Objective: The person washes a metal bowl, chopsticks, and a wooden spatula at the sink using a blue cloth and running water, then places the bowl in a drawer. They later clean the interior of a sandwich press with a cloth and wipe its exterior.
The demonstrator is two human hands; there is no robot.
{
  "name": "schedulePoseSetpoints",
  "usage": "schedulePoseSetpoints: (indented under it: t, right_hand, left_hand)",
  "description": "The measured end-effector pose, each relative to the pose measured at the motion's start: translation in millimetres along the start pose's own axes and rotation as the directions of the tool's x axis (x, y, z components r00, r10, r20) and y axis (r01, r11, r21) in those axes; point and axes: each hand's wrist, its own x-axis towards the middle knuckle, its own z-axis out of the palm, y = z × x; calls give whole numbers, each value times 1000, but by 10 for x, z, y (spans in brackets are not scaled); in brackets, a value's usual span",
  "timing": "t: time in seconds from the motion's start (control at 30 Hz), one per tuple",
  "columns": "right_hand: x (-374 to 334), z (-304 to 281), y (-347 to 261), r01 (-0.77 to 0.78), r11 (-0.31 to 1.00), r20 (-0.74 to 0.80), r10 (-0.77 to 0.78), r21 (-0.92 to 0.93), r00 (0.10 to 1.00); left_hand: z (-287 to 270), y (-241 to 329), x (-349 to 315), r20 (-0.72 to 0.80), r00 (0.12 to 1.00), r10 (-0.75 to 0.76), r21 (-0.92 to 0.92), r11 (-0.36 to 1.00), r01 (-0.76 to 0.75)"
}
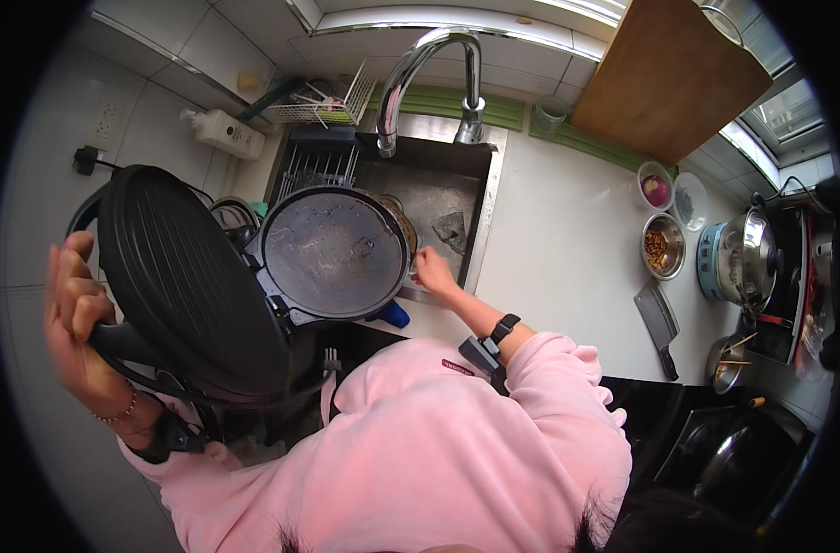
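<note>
A black round electric griddle [332, 253] stands opened on its hinge, its grey cooking plate facing up over the near-left part of the sink. Its ribbed black lid [189, 276] tilts up on the left. My left hand [74, 300] wraps round the handle at the lid's outer side. At the plate's right rim is my right hand [432, 271], with fingers curled in; whether they grip the rim is hard to make out. Wet streaks show on the cooking plate. A blue object [390, 315] pokes out below its near edge.
The steel sink [485, 221] holds a dark grey cloth [450, 230] and a dish rack [320, 166] under a tall tap [429, 46]. On the white counter lie a cleaver [658, 327], a steel bowl [662, 247] and a lidded pot [750, 258]. A loose plug [331, 358] hangs near my sleeve.
</note>
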Motion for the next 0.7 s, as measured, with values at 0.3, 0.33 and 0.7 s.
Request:
schedulePoseSetpoints:
  t: [0.3, 0.33, 0.7]
  right_hand:
    - [-568, 513, -2, 843, 325, 514, -679, -429, 524]
    - [-568, 485, -22, 866, 206, 541, -708, -455, 453]
    - [-1137, -941, -84, -142, 739, 431, -215, 658, 876]
  left_hand:
    - [86, 181, 96, 120, 991, -57, 61, 997, 50]
    - [83, 173, 104, 113, 991, -66, 60, 996, 59]
    - [10, 25, 22, 81, 985, -151, -110, 981, 159]
